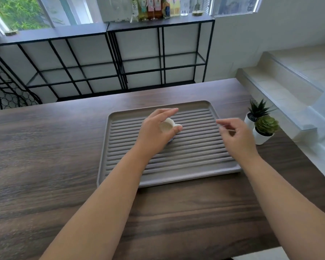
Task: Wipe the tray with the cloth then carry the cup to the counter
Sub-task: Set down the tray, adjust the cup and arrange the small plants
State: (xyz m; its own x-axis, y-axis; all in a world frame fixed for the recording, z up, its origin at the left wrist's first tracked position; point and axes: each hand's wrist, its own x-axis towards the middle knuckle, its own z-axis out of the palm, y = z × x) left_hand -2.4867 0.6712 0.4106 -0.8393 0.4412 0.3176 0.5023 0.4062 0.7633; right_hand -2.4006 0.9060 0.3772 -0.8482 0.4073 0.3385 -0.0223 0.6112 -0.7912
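— What's under the hands?
— A grey ribbed tray [195, 147] on a dark wooden table [45, 156]. The left hand [156, 132] grips a small white cup [167, 125] above it.
— And the right hand [235, 136]?
— Loosely curled, empty, two potted plants [261, 124] just beyond it, black shelves [120, 59] behind.

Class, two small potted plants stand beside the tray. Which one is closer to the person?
The round, pale-green rosette plant, in front. The other plant is dark with spiky leaves and sits behind it, farther along the table.
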